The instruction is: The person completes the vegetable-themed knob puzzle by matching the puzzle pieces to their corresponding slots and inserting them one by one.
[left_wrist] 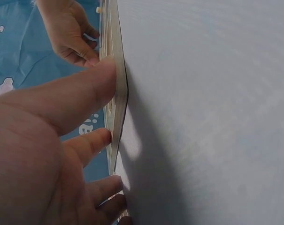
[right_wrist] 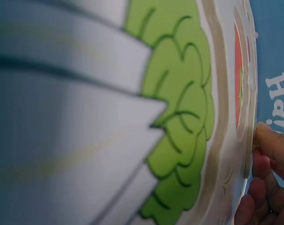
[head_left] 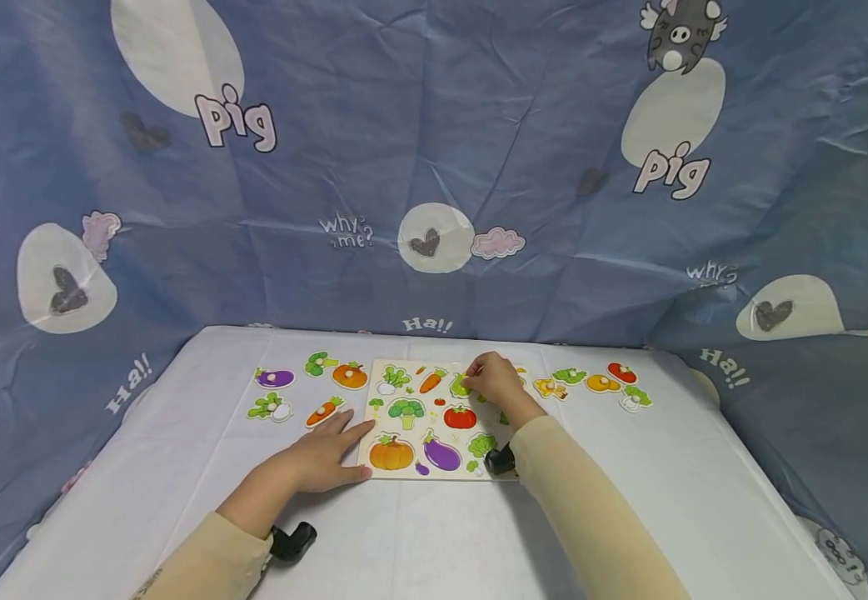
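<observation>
A wooden vegetable puzzle board lies on the table in the head view. My left hand rests along its left side, fingers spread and thumb at the near corner. In the left wrist view, the thumb and a fingertip touch the board's edge. Over the board's far part, my right hand pinches a green vegetable puzzle piece, which the fingers partly cover. The right wrist view shows the right hand low beside the board, with a large leafy green picture close to the camera.
Left of the board lie an eggplant piece, a broccoli piece, a pumpkin piece, a white turnip piece and a carrot piece. On the right are several more, including a tomato piece. Patterned blue cloth hangs behind.
</observation>
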Motion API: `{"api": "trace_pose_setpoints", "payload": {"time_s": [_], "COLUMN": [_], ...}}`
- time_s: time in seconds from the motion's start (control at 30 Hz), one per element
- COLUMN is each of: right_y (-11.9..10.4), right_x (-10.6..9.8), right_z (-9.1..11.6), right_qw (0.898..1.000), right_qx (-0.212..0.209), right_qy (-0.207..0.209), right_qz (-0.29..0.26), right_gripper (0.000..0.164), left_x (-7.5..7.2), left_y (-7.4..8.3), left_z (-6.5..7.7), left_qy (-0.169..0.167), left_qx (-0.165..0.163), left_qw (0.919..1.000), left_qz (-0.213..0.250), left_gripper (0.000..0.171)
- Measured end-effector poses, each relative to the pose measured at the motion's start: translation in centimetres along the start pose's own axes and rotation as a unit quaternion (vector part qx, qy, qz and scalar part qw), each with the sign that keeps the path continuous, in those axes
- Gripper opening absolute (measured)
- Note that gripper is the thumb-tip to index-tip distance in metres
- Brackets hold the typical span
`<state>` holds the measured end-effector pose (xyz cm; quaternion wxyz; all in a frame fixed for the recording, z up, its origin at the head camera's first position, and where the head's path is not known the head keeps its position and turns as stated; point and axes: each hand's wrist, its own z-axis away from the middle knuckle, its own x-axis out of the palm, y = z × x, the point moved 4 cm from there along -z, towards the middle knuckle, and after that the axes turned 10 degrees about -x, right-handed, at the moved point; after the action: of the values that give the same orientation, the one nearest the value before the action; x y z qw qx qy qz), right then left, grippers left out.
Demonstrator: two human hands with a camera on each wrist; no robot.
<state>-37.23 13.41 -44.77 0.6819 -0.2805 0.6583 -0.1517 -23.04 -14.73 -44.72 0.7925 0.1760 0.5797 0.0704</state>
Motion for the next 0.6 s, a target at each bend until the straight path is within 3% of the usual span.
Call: {"api": "trace_pose_setpoints", "payload": {"time_s": [0.6], "right_y": [0.36], "right_x": [0.34], "right_z": [0.05], "right_qw": [0.999], "right_qx": [-0.012], "right_qy": [0.002], "right_qz": [-0.04], "right_gripper": [0.006], "left_x": [0.03], "left_y": [0.0], "left_z": [0.06], "left_qy": [-0.005], "left_qx": [-0.009], "left_qw": [0.9999], "left_qz": [0.0], "left_gripper": [0.078]}}
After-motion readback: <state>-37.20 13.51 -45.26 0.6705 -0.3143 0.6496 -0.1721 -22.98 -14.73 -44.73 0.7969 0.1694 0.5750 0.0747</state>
